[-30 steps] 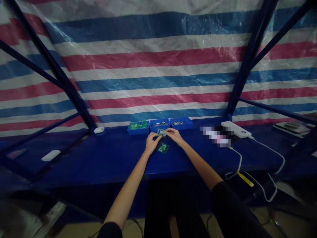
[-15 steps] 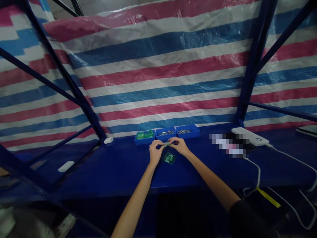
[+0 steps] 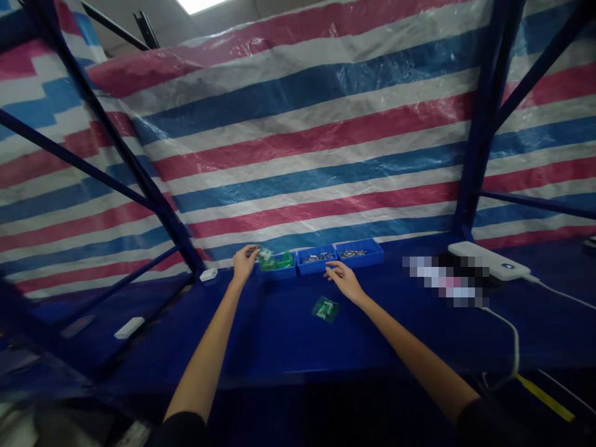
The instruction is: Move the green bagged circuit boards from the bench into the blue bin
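Note:
My left hand (image 3: 244, 264) is at the left blue bin (image 3: 278, 274), its fingers pinched on the edge of a small clear plastic bag (image 3: 265, 253). That bag hangs over the left corner of the bin, above the green plastic packets (image 3: 282, 261) inside. In front of the middle blue bin (image 3: 317, 267) hovers my right hand (image 3: 345, 280), fingers loosely apart with nothing seen in them. Between my forearms, a flat clear bag with pale pieces (image 3: 325, 309) lies on the blue table.
Small metal parts fill the middle bin and the right blue bin (image 3: 361, 258). A white power bank (image 3: 488, 261) with a cable lies at the right, beside a blurred-out object (image 3: 442, 280). White blocks (image 3: 208, 274) sit at the left. Blue frame posts (image 3: 475, 143) flank the table.
My hands have come apart. The left one moved left to the green-packet bin with the small bag; the right one let go and shifted slightly right.

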A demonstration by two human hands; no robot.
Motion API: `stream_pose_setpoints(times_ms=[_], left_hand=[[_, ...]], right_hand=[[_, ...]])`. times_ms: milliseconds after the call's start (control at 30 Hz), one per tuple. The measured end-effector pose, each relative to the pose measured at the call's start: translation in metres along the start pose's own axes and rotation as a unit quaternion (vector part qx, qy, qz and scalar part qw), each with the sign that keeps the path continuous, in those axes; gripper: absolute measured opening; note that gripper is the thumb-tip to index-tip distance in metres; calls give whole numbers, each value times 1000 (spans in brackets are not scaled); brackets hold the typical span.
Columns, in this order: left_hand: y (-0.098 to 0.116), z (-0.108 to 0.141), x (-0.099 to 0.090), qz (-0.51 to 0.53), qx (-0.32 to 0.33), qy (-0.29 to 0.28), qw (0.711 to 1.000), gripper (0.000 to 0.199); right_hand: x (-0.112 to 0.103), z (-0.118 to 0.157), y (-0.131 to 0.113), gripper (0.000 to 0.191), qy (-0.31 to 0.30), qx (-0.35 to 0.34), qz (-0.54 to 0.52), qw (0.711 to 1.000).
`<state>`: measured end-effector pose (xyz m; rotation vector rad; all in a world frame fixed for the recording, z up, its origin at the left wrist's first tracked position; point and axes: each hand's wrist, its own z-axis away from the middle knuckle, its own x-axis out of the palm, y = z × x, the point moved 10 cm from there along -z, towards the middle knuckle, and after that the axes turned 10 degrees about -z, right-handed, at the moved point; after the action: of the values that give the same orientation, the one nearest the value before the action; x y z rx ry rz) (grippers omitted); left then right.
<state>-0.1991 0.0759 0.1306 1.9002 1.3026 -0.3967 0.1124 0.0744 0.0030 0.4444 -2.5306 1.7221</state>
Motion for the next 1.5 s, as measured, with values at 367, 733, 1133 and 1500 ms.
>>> stream_pose_setpoints(times_ms=[367,733,1133,1500], left_hand=[[22,-18,55,-126,74,-66,987,18],[25,-32,79,-215,98,-71,969,22],[5,-35,83,-274,112,-126,947,18],[-27,-48,104,-321,29,-263,909,5]], right_hand=[[4,-1,3,41,-21,-11,21,1000],[7,-3,-2,39,-16,-10,18,1000],[8,-3,-5,35,-18,-11,13,1000],[14,-7,-3,27,-36,29,2,999]])
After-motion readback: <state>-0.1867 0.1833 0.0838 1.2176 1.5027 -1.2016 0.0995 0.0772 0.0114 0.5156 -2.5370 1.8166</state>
